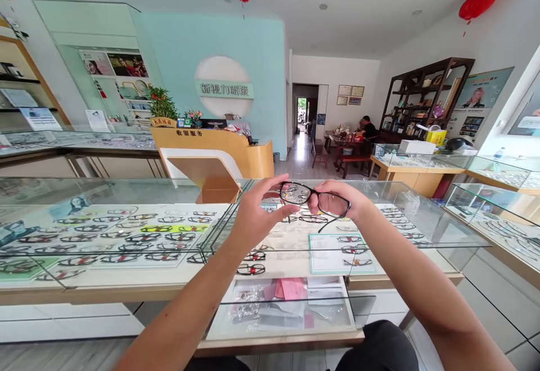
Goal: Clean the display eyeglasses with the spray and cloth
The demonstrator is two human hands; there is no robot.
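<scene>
Above the glass counter I hold up a pair of black-framed eyeglasses (pixel 313 191), slightly tilted down to the right. My left hand (pixel 262 206) curves around the left end, with fingers at the upper rim and the thumb by the lower rim. At the other end, my right hand (pixel 343 193) grips the frame, its fingertips showing near the bridge and behind the right lens. One temple arm hangs below the right lens. Beneath my hands, the glass display case (pixel 422 255) contains rows of eyeglasses (pixel 251 269), some with red tags.
A drawer (pixel 278 331) stands pulled out in front of me, holding plastic bags and pink paper (pixel 291 289). Another display case (pixel 105 253) adjoins on the left. Beyond are a cashier desk (pixel 206 143) and a person (pixel 369 129) seated at a table.
</scene>
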